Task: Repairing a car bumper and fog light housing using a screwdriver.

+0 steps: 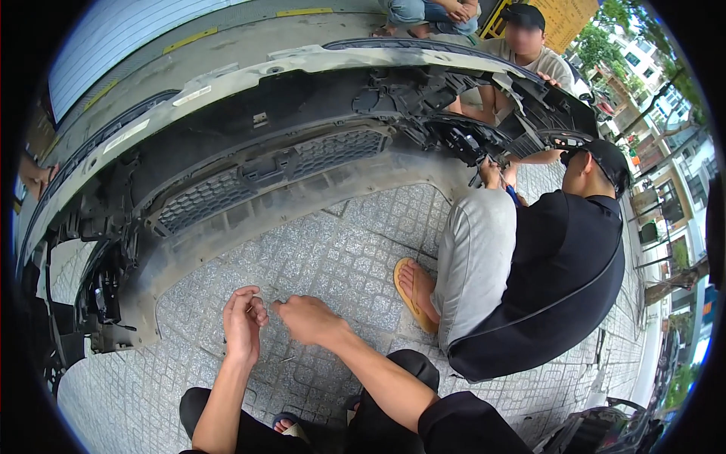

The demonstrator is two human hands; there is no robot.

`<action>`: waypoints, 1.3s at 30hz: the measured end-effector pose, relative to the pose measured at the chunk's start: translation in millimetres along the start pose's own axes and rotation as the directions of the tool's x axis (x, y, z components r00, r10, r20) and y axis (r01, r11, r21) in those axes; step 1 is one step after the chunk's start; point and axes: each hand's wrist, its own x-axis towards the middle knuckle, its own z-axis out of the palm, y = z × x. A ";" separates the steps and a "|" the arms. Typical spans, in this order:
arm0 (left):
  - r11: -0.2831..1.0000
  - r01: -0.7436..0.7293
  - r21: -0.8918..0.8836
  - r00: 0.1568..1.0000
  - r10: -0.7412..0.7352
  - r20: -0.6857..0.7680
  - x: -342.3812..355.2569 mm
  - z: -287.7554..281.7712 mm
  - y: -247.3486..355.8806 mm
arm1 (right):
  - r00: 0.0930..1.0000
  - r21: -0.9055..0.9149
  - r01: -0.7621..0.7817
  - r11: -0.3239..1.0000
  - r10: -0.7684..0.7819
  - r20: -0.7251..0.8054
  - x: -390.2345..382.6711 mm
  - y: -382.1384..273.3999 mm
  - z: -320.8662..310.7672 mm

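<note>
My left hand is raised palm-up above the paving, fingers curled around something small that I cannot make out. Just right of it, my right hand is closed, thumb and fingertips pointing toward the left hand; what they pinch is too small to name. Beyond both hands stands a large bumper, its inner side toward me, with two honeycomb grille sections and dark fittings at each end. A small slender item lies on the paving below my hands.
A co-worker in black squats at the right, hands at the bumper's fittings. Another person grips its top edge; a third sits behind it. A hand holds the left end. A dark vehicle part shows lower right.
</note>
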 end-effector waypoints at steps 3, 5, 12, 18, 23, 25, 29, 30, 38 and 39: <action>0.999 0.046 -0.014 0.998 -0.047 -0.044 1.1 -14.3 -7.3 | 0.999 -0.044 -0.031 0.999 0.032 0.022 6.3 7.2 5.7; 0.993 0.116 0.031 0.986 -0.112 -0.121 -4.5 -29.4 -11.7 | 1.000 -0.008 -0.029 1.000 0.029 0.009 -2.3 -5.6 2.6; 0.995 0.099 -0.010 0.995 -0.099 -0.001 14.2 -0.2 -6.5 | 0.991 -0.020 -0.048 0.999 0.050 0.123 -14.8 -8.8 -10.8; 0.985 0.175 -0.010 0.985 -0.175 0.004 8.2 -7.8 -13.6 | 0.991 0.071 -0.011 0.997 0.021 -0.135 -22.3 -11.2 -5.7; 0.984 0.165 -0.069 0.986 -0.162 0.048 3.5 0.8 -1.9 | 0.999 0.000 -0.038 0.999 0.038 -0.022 -17.4 -16.8 -20.5; 0.983 0.165 -0.084 0.984 -0.159 0.076 1.6 1.8 0.1 | 0.997 0.016 -0.039 0.999 0.040 -0.071 -19.4 -20.1 -23.7; 0.981 0.160 -0.107 0.987 -0.155 0.048 -1.5 -2.1 0.3 | 0.995 0.009 0.006 1.000 -0.005 -0.104 -20.3 -6.5 -3.1; 0.980 0.164 -0.115 0.986 -0.160 0.036 -1.4 -3.7 -0.2 | 0.997 0.003 0.004 1.000 -0.004 -0.078 -20.9 -4.1 -0.3; 0.978 0.172 -0.120 0.984 -0.165 0.063 -2.0 -2.6 3.6 | 0.996 0.012 -0.086 0.996 0.086 0.028 -30.1 -8.0 -12.9; 0.979 0.178 -0.096 0.982 -0.171 0.077 -2.5 -2.0 3.4 | 0.998 0.030 -0.066 0.997 0.066 0.016 -31.8 -7.7 -13.2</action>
